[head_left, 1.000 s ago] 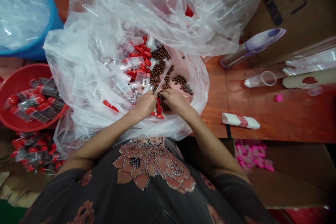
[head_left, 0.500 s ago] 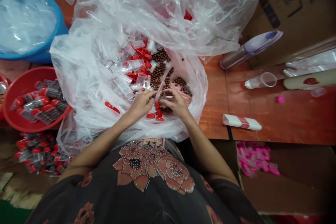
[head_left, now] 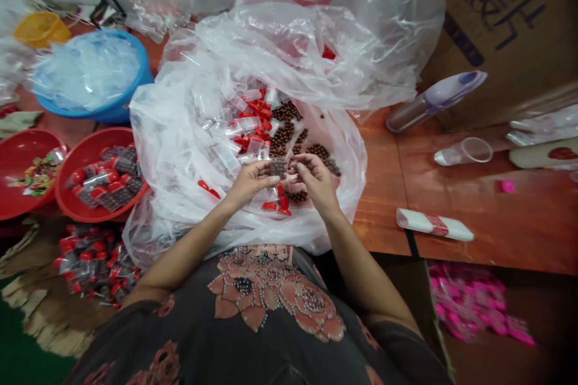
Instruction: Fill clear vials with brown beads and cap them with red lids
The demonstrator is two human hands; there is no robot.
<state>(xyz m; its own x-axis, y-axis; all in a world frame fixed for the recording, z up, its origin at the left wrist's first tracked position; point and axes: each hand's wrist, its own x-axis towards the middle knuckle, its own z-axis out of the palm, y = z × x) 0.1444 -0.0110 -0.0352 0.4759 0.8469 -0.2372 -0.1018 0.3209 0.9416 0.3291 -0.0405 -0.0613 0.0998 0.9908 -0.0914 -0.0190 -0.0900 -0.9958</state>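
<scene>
Inside a large clear plastic bag, my left hand grips a small clear tube packed with brown beads. My right hand has its fingertips pinched together just beside that tube, and whatever they touch is too small to tell. Below the hands lie several red caps. Loose brown beads spread across the bag's floor, next to a heap of empty clear tubes.
Red basins of filled, red-capped tubes stand left of the bag, with more tubes on the floor. A blue basin sits behind them. A wooden table holds small items, and a cardboard box stands at the back right.
The view has tilted upward and shows more at the left. A bead-filled tube now shows plainly between my hands, which sit slightly farther apart.
</scene>
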